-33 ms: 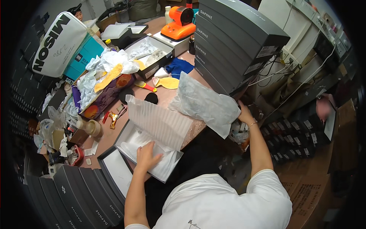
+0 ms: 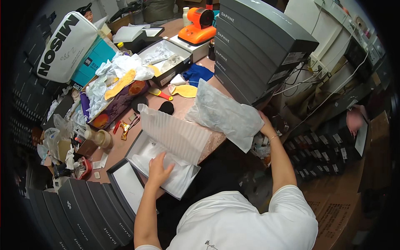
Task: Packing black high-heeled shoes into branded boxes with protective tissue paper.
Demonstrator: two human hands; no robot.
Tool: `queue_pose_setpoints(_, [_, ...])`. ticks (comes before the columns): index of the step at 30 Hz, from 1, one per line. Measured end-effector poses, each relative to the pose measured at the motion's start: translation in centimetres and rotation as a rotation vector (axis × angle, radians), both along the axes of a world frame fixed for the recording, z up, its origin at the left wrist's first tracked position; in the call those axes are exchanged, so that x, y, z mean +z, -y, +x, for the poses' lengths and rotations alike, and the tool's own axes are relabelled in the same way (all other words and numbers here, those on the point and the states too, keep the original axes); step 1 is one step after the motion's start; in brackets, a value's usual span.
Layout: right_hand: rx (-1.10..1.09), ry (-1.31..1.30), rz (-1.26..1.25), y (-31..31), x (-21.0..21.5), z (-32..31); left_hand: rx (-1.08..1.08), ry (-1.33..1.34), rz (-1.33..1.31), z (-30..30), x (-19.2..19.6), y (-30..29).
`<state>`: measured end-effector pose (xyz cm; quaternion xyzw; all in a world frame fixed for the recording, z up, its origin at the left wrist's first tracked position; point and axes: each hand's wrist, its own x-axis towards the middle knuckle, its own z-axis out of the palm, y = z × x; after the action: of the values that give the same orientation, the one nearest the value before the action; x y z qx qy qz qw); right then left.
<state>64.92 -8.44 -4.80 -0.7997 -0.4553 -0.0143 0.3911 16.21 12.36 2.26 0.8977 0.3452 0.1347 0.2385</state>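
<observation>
My left hand [image 2: 160,170] is over an open shoebox [image 2: 180,195], its fingers apart, and touches or hovers just above the white tissue paper [image 2: 178,173] inside. A ribbed sheet of translucent packing foam [image 2: 175,134] stands up from the box's far side. My right hand [image 2: 267,125] grips the right end of a filled white cloth-like bag [image 2: 227,113]; some of its fingers are hidden behind the bag. The bag's left end lies on the table, while its right end juts past the edge. What the bag contains cannot be made out.
Tall stacks of dark grey shoeboxes stand at the back right [image 2: 258,50] and lower left [image 2: 89,212]. A box lid [image 2: 128,185] lies beside the open box. Behind are an orange device [image 2: 196,31], yellow insoles [image 2: 184,91], a blue cloth [image 2: 198,75] and a patterned box of crumpled paper [image 2: 121,104].
</observation>
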Motion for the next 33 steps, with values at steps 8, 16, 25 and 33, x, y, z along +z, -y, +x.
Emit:
queue_pose_setpoints(8, [0.138, -0.197, 0.314, -10.6, 14.3, -8.8, 0.109, 0.538, -0.319, 2.0, 9.4, 5.3])
queue_pose_setpoints(16, [0.706, 0.111, 0.609, -21.6, 33.8, -22.0, 0.238, 1.271, -1.031, 4.3, 14.2, 0.7])
queue_pose_setpoints(25, [1.948, -0.243, 0.356, -9.7, 24.5, -47.0, 0.398, 1.324, -1.345, -7.4, 10.7, 5.8])
queue_pose_setpoints(33, [1.150, -2.020, -0.608, -7.4, 14.1, -35.5, 0.677, 1.240, -0.828, -15.4, 9.2, 8.9])
